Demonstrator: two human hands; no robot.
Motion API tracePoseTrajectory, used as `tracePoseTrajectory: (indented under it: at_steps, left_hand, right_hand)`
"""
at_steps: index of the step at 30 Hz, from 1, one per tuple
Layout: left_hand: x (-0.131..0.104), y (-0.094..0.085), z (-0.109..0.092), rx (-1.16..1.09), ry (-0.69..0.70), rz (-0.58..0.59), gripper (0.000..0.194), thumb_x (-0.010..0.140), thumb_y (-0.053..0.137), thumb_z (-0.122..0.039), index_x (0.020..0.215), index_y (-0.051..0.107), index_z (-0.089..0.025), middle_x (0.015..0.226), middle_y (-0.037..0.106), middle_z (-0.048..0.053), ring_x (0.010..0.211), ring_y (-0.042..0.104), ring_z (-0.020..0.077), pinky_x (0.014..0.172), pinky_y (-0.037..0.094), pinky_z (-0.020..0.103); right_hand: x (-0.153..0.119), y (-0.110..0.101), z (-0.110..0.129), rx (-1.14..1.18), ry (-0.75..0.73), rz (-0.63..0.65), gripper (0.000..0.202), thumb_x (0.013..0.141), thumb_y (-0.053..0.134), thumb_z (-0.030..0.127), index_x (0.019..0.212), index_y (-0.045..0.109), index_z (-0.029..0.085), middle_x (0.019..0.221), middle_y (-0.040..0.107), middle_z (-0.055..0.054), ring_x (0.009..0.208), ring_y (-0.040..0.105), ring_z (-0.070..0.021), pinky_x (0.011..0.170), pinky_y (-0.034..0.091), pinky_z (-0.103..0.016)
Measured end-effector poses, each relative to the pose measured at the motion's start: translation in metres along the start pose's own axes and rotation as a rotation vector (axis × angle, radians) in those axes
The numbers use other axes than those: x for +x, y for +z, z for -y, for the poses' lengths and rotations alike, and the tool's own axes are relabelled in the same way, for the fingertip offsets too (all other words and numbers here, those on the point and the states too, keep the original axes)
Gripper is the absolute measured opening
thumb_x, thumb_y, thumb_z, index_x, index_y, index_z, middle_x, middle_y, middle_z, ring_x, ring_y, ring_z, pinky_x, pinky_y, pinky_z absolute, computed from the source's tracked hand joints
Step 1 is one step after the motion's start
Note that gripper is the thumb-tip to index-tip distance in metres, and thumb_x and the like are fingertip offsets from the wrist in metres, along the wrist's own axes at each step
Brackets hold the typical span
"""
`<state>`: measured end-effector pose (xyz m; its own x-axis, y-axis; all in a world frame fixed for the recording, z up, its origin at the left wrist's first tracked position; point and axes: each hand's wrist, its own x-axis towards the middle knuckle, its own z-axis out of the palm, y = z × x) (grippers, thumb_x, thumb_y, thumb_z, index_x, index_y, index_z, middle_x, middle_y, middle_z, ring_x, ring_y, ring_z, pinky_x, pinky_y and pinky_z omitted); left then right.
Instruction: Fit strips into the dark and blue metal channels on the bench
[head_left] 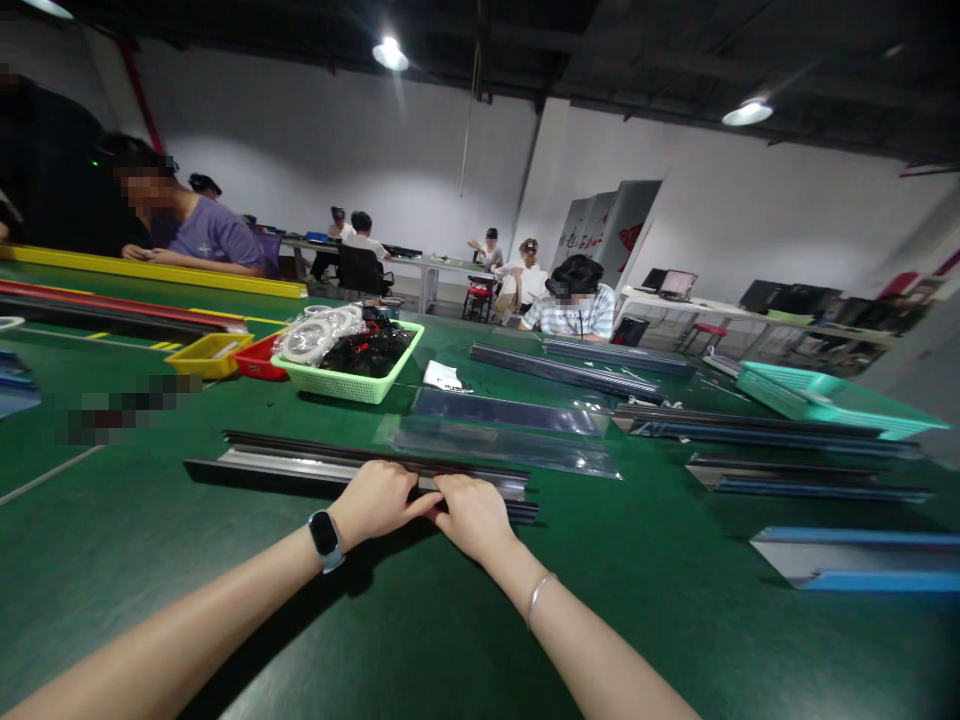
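A long dark metal channel with a silvery inside lies across the green table in front of me. My left hand, with a smartwatch on its wrist, rests on the channel right of its middle, fingers curled over into it. Beside it, my right hand holds the same channel nearer its right end, a bracelet on that wrist. The two thumbs meet at the channel's near edge. The fingertips of both hands are hidden inside the channel.
Behind the channel lie clear plastic sleeves and a green basket of wrapped parts. More profiles and a teal tray are at the right. Yellow and red bins stand left of the basket. People sit beyond the table.
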<state>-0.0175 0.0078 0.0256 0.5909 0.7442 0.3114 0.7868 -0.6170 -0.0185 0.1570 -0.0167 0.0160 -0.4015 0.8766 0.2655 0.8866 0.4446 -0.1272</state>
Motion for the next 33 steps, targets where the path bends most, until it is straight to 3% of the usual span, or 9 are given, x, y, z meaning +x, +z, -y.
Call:
tracePoseTrajectory:
  at_steps: [6, 12, 20, 24, 33]
  left_hand:
    - [-0.002, 0.003, 0.003, -0.023, -0.023, -0.023, 0.056, 0.088, 0.031, -0.056, 0.072, 0.065, -0.014, 0.072, 0.067, 0.011, 0.072, 0.062, 0.0215, 0.067, 0.044, 0.03]
    - [-0.009, 0.004, 0.002, -0.147, -0.03, -0.087, 0.044, 0.089, 0.036, -0.05, 0.085, 0.065, -0.017, 0.084, 0.067, 0.008, 0.084, 0.061, 0.0193, 0.078, 0.044, 0.029]
    - [-0.006, 0.002, 0.005, -0.166, -0.02, -0.013, 0.044, 0.089, 0.035, -0.051, 0.097, 0.065, -0.02, 0.09, 0.068, 0.007, 0.088, 0.062, 0.0205, 0.08, 0.045, 0.03]
    - [-0.005, 0.001, 0.005, -0.155, -0.015, 0.006, 0.044, 0.089, 0.035, -0.05, 0.097, 0.065, -0.018, 0.088, 0.068, 0.009, 0.087, 0.063, 0.0218, 0.078, 0.045, 0.031]
    - [-0.003, -0.001, 0.002, -0.111, 0.026, 0.033, 0.046, 0.088, 0.036, -0.051, 0.093, 0.066, -0.015, 0.082, 0.068, 0.01, 0.082, 0.063, 0.0236, 0.074, 0.045, 0.033]
  right_hand:
    - [0.003, 0.003, 0.002, -0.017, -0.032, -0.043, 0.022, 0.08, 0.057, 0.038, 0.084, 0.058, 0.017, 0.086, 0.065, -0.006, 0.086, 0.058, -0.0206, 0.074, 0.043, -0.03]
    - [0.004, 0.005, 0.001, -0.013, -0.025, -0.046, 0.026, 0.079, 0.06, 0.038, 0.09, 0.06, 0.015, 0.09, 0.065, -0.008, 0.09, 0.057, -0.0217, 0.077, 0.043, -0.03]
    - [0.004, -0.004, -0.002, 0.016, -0.032, 0.02, 0.025, 0.081, 0.056, 0.039, 0.09, 0.06, 0.016, 0.09, 0.066, -0.007, 0.088, 0.059, -0.0213, 0.075, 0.044, -0.029]
    - [0.004, -0.011, -0.007, 0.036, -0.103, 0.072, 0.023, 0.081, 0.056, 0.037, 0.092, 0.061, 0.017, 0.093, 0.066, -0.006, 0.089, 0.059, -0.0204, 0.077, 0.043, -0.029]
    - [0.004, -0.018, -0.001, -0.005, -0.047, 0.082, 0.021, 0.079, 0.057, 0.031, 0.089, 0.061, 0.014, 0.091, 0.066, -0.009, 0.092, 0.058, -0.022, 0.078, 0.044, -0.03]
